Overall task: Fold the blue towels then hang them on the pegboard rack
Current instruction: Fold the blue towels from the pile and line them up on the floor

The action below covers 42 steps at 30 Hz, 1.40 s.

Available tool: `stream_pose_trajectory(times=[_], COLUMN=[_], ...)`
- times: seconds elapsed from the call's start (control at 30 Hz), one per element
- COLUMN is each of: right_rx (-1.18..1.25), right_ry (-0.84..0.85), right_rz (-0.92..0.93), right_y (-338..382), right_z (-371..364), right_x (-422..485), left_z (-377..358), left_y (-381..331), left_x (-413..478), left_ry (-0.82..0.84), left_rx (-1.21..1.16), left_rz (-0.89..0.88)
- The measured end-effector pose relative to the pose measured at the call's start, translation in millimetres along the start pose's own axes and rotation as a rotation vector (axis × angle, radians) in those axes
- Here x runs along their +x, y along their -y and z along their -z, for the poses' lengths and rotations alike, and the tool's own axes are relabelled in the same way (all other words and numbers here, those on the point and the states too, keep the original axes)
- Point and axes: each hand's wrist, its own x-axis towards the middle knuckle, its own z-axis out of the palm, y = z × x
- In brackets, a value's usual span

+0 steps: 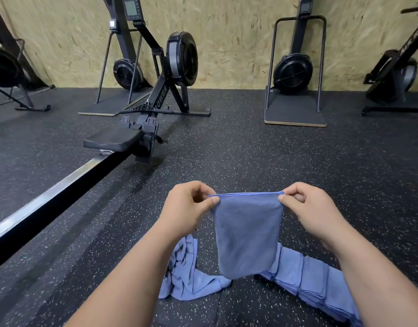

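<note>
Folded blue microfibre towel (247,234) held up in mid-air above the black speckled rubber floor (274,156), hanging flat, top edge taut btwn both hands. L hand (186,208): thumb + curled fingers pinch top-left corner. R hand (307,208): same pinch on top-right corner. Crumpled heap of unfolded blue towels (186,272) on floor below-left. Row of folded blue towels (314,279) on floor below-right, overlapping. Black rowing machine (142,119) w/ steel rail, front-left, well apart. Chipboard wall (227,43) behind.
</note>
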Motion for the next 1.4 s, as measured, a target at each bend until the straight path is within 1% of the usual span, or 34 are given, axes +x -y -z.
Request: stream_pose_trajectory(times=[0.07,0.17,0.37,0.5,0.63,0.77,0.87,0.93,1.1,1.23,1.4], right_rx=[0.049,0.081,0.086,0.090,0.097,-0.048,-0.124,-0.149,-0.126,-0.087,-0.078], right_ry=[-0.009,-0.029,-0.035,-0.065,-0.106,-0.136,-0.119,-0.094,-0.010,0.016,-0.016], right_rz=[-0.014,0.002,0.063,0.084,0.123,0.150,0.147,0.138,0.155,0.172,0.162], right_y=[1.4,4.2,3.8,4.4,5.3,2.1,-1.5,-3.3,-5.7,-4.5,-5.7], right_z=[-1.0,-2.1,-3.3,-4.1,-4.7,-4.6,-5.0,-5.7,-4.7,-4.0,-4.0], right_x=[0.7,1.5,-0.3,-1.2,-1.5,-1.0,-0.4,0.1,2.5,2.3,2.7], left_z=[0.9,1.8,3.4,2.8,1.0,-1.2,-3.7,-4.9,-5.4,-5.6,-1.4], left_y=[-1.9,-6.0,-10.9,-10.7,-12.2,-12.5,-10.1,-8.2,-6.8,-4.0,-9.0], left_x=[-0.3,-1.6,-4.1,-6.4,-6.7,-6.8,-5.6,-4.0,-5.1,-5.9,-5.7], left_ry=[-0.002,-0.009,-0.026,-0.016,0.001,-0.053,-0.095,-0.103,-0.058,-0.071,-0.085], left_rx=[-0.082,-0.119,-0.082,0.024,0.214,0.292,0.348,0.405,0.471,0.430,0.293], left_rz=[-0.006,-0.014,-0.019,-0.120,-0.255,-0.295,-0.325,-0.310,-0.199,-0.138,-0.115])
